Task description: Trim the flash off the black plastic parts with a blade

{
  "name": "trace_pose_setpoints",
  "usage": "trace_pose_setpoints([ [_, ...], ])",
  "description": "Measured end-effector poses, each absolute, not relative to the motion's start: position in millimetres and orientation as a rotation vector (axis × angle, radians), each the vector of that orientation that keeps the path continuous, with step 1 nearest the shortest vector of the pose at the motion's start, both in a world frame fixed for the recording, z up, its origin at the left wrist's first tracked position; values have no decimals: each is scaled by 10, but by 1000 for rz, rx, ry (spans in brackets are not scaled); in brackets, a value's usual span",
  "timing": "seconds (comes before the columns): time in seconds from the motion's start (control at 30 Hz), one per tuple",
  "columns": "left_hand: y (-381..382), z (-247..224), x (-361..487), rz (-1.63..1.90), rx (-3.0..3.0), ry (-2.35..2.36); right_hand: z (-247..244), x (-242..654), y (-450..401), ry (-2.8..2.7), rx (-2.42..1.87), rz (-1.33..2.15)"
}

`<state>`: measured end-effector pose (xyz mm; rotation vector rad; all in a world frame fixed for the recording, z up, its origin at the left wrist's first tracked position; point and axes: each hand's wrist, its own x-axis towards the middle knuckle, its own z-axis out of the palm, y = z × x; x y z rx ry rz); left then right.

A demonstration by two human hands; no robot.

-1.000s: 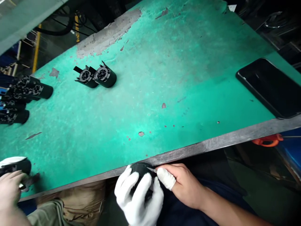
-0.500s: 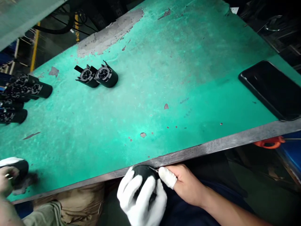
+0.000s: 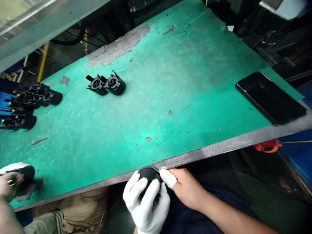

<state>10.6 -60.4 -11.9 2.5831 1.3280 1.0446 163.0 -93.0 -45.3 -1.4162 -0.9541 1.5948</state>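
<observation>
My left hand (image 3: pixel 147 203), in a white glove, is wrapped round a round black part (image 3: pixel 149 175) at the front edge of the green table (image 3: pixel 136 113). Close against the part's right side is my right hand (image 3: pixel 186 187), bare except for a white cover on the thumb. Its fingers are pressed together on something too small to make out. Two black cylindrical parts (image 3: pixel 115 85) with open, clipped ends lie side by side on the table, beyond my hands.
More black cylinders (image 3: pixel 55 97) are grouped at the left. Another person's hands (image 3: pixel 11 185) hold a dark part at the lower left. A black phone (image 3: pixel 271 99) lies at the right, above an orange object (image 3: pixel 268 146) below the table edge.
The view has shifted, so the table items appear displaced. My hands stay together at the black part, with little visible change in their hold.
</observation>
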Motion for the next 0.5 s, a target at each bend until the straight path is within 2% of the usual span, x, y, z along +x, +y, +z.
trace_pose_setpoints([
  [0.23,-730,-72,64,1101,2651,1151,-321,1583,-981,-883,-1203,1610],
  [0.37,-731,192,-23,1101,2285,1136,-45,1794,-1022,-1071,-1083,1510],
  [0.43,-625,411,-93,875,2038,1184,81,1924,-981,-1337,-1044,1322],
  [0.5,-464,633,-164,448,1844,1206,176,2031,-909,-1603,-978,1143],
])
